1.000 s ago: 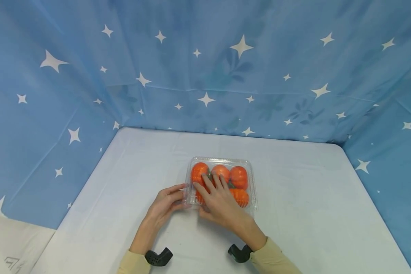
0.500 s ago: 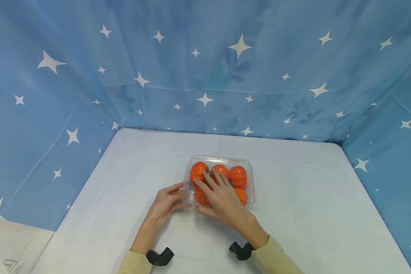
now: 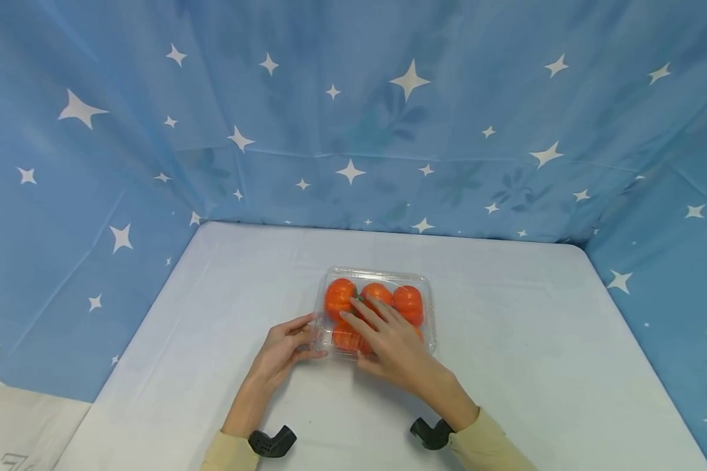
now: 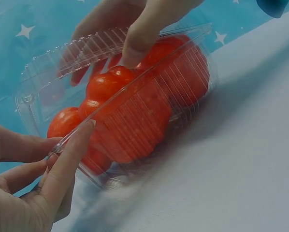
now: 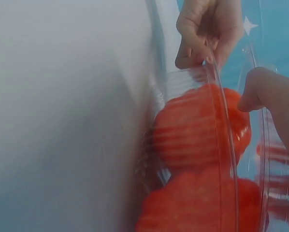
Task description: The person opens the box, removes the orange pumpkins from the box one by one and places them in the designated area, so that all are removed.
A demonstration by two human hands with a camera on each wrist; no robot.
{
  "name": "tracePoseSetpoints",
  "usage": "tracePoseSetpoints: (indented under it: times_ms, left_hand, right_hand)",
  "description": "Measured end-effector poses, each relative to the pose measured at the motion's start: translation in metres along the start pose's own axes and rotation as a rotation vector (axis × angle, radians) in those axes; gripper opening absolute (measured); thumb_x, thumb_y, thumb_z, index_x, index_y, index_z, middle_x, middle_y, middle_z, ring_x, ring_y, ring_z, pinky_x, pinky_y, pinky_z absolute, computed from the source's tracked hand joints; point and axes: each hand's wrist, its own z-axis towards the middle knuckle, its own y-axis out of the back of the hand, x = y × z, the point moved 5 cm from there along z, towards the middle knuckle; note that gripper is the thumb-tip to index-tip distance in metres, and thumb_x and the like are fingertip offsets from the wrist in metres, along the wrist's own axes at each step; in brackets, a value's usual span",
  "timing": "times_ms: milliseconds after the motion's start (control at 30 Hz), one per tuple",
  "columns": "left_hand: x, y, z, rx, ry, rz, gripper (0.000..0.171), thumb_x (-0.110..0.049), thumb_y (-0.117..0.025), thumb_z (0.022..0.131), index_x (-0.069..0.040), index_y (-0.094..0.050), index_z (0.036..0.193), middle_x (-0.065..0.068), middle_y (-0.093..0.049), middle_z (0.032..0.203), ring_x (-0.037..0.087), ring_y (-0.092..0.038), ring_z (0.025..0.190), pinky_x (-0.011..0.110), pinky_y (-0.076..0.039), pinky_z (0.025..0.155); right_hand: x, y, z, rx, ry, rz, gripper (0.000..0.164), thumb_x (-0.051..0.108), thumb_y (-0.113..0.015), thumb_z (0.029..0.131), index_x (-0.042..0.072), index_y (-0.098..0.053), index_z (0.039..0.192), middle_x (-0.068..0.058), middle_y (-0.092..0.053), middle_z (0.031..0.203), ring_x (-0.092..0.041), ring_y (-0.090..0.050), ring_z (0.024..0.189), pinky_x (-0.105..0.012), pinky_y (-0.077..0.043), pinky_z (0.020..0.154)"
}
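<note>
A clear plastic clamshell box (image 3: 432, 314) sits mid-table and contains several orange-red, lobed vegetables (image 3: 408, 304) like bell peppers, with green at their stems. In the left wrist view its lid (image 4: 43, 65) stands a little raised, leaving a gap above the tray rim (image 4: 135, 88). My left hand (image 3: 283, 350) pinches the box's rim at the near left corner. My right hand (image 3: 397, 347) holds the lid at its front edge, its thumb (image 5: 253, 94) at the gap and its fingers spread over the top. It hides part of the front vegetables.
A white cloth-covered table (image 3: 536, 340) extends around the box. Blue star-patterned curtains (image 3: 353, 118) hang behind it and at both sides. Black devices (image 3: 273, 442) are strapped at both wrists, below yellow sleeves (image 3: 489, 441). Pale fabric (image 3: 26, 422) lies beyond the table at lower left.
My right hand has shifted slightly to the right along the lid's front. The left hand keeps its grip at the corner; the box has barely moved.
</note>
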Motion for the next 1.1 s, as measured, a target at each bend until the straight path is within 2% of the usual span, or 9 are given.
tracePoseSetpoints:
  times_ms: [133, 333, 500, 833, 967, 1100]
  left_hand:
    - [0.0, 0.001, 0.001, 0.006, 0.004, 0.007, 0.048, 0.005, -0.053, 0.099, 0.011, -0.047, 0.146, 0.013, -0.056, 0.113, 0.014, -0.056, 0.089, 0.041, -0.063, 0.083]
    - [0.003, 0.002, 0.002, 0.005, 0.012, 0.007, 0.052, 0.005, -0.057, 0.097, 0.01, -0.046, 0.147, 0.014, -0.053, 0.118, 0.016, -0.057, 0.101, 0.04, -0.063, 0.083]
    - [0.004, 0.003, 0.001, 0.029, 0.026, -0.001, 0.054, 0.005, -0.057, 0.097, 0.01, -0.044, 0.149, 0.009, -0.051, 0.109, 0.015, -0.056, 0.099, 0.039, -0.063, 0.085]
    - [0.006, 0.001, -0.001, 0.068, 0.044, -0.039, 0.056, 0.006, -0.057, 0.098, 0.012, -0.04, 0.15, 0.005, -0.051, 0.107, 0.013, -0.058, 0.099, 0.041, -0.062, 0.087]
    - [0.006, 0.003, 0.001, 0.071, 0.039, -0.032, 0.054, 0.006, -0.056, 0.098, 0.011, -0.041, 0.15, 0.005, -0.051, 0.106, 0.012, -0.057, 0.094, 0.041, -0.062, 0.086]
    - [0.006, 0.004, 0.004, 0.071, 0.039, -0.019, 0.053, 0.005, -0.055, 0.098, 0.009, -0.043, 0.15, 0.006, -0.05, 0.106, 0.013, -0.057, 0.096, 0.042, -0.062, 0.086]
  right_hand:
    - [-0.005, 0.002, -0.007, -0.01, 0.008, 0.017, 0.07, 0.022, -0.08, 0.08, 0.015, -0.057, 0.146, -0.011, -0.055, 0.152, -0.036, -0.053, 0.138, -0.05, -0.046, 0.113]
    - [-0.01, 0.003, -0.017, -0.023, 0.034, 0.045, 0.071, 0.014, -0.08, 0.078, 0.013, -0.058, 0.145, -0.013, -0.056, 0.151, -0.037, -0.053, 0.139, -0.051, -0.047, 0.112]
    - [-0.015, 0.005, -0.026, -0.023, 0.032, 0.07, 0.077, 0.009, -0.081, 0.075, 0.016, -0.056, 0.148, -0.012, -0.056, 0.151, -0.035, -0.052, 0.139, -0.05, -0.048, 0.11]
    - [-0.024, 0.007, -0.044, -0.015, 0.026, 0.095, 0.077, 0.012, -0.08, 0.077, 0.018, -0.054, 0.15, -0.009, -0.053, 0.154, -0.031, -0.052, 0.14, -0.048, -0.052, 0.106]
    - [-0.028, 0.008, -0.047, -0.005, 0.018, 0.117, 0.076, 0.015, -0.081, 0.077, 0.019, -0.055, 0.149, -0.009, -0.053, 0.154, -0.031, -0.052, 0.14, -0.049, -0.052, 0.105]
    - [-0.033, 0.01, -0.05, -0.005, 0.018, 0.127, 0.076, 0.013, -0.081, 0.077, 0.019, -0.055, 0.149, -0.009, -0.054, 0.153, -0.031, -0.052, 0.141, -0.05, -0.052, 0.106]
